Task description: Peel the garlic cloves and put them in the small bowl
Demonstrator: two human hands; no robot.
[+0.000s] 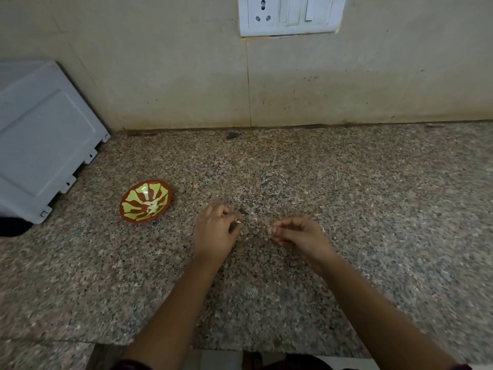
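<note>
A small bowl (146, 202), brown with a yellow-green leaf pattern, sits on the speckled granite counter left of my hands. Pale peeled garlic cloves (153, 206) lie in its bottom. My left hand (216, 232) is curled above the counter and pinches a small pale garlic piece (238, 221) at its fingertips. My right hand (298, 235) hovers a little to the right, thumb and fingers pinched on a small pale bit (270, 231), either a clove or its skin. The two hands are apart, with a gap of counter between them.
A white appliance (45, 140) stands at the left against the wall, close behind the bowl. A white socket and switch plate (290, 14) is on the tiled wall above. The counter's front edge (240, 348) runs under my forearms.
</note>
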